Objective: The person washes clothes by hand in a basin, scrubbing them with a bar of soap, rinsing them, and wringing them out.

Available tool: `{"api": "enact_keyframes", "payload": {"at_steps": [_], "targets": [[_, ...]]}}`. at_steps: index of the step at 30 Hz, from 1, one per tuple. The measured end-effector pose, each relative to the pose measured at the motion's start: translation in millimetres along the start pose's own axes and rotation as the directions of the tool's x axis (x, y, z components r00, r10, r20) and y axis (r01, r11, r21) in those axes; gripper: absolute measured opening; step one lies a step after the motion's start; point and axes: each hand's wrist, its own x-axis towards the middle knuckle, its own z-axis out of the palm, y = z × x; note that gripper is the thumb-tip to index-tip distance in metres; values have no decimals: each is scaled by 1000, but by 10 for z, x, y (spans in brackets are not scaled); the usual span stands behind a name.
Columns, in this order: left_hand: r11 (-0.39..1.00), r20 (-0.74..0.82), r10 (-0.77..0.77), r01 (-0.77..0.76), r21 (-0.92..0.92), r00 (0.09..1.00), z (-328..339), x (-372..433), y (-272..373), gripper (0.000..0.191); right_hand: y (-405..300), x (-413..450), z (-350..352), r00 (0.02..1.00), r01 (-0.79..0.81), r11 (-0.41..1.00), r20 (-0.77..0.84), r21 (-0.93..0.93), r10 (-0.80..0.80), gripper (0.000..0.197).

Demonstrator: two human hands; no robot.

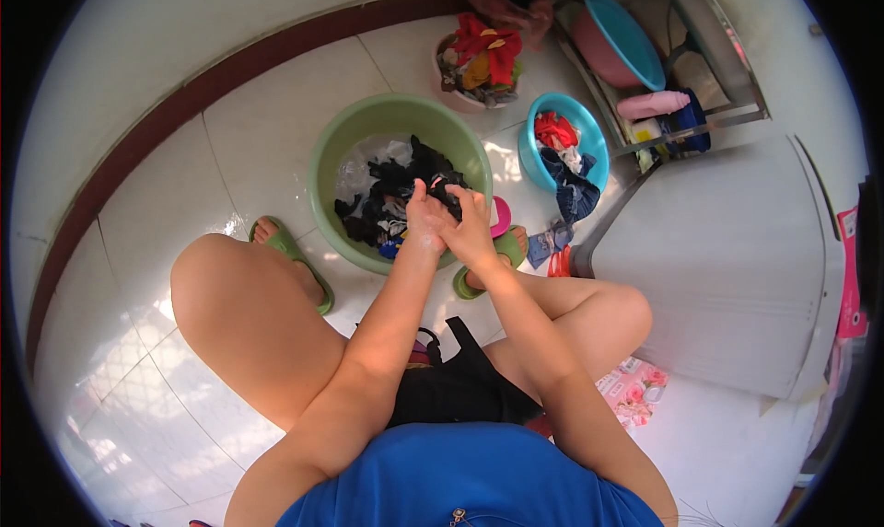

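Observation:
My left hand [427, 222] is above a green plastic basin [331, 216], palm turned inward and thumb raised, with a little foam at the wrist. Against its palm rests my right hand [471, 229], its fingers bent and apart. Between the two hands I see no object, though some fingertips are hidden. Below them, wet black clothes [394, 182] lie in sudsy water [359, 164], with a bit of blue cloth [390, 246] near the basin's front wall. A pink plastic object [501, 216], perhaps a scoop, shows beside the basin's right rim.
A pale pink tub [442, 88] of clothes and a turquoise basin [599, 133] with red cloth and denim stand behind to the right. Denim cloth [549, 242] lies on the floor. A grey-white appliance [704, 264] and a metal rack [732, 116] flank the right side.

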Motion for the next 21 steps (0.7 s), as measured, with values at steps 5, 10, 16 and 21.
{"api": "enact_keyframes", "payload": {"at_steps": [5,10,16,21], "targets": [[967,-299,-185,227,115,936,311,79,-453,37,367,-28,-185,908,-386,919,-209,-83,363,23],[867,42,-499,498,36,866,-335,178,90,33,-466,-208,-120,1000,8,1000,-11,11,-8,16],[902,-283,-420,432,-21,863,249,93,-562,31,329,243,-325,848,-507,849,-264,-149,460,23],[995,-425,-102,98,-31,900,307,-7,-138,26,-372,86,-80,943,-315,940,-69,131,326,23]]}}
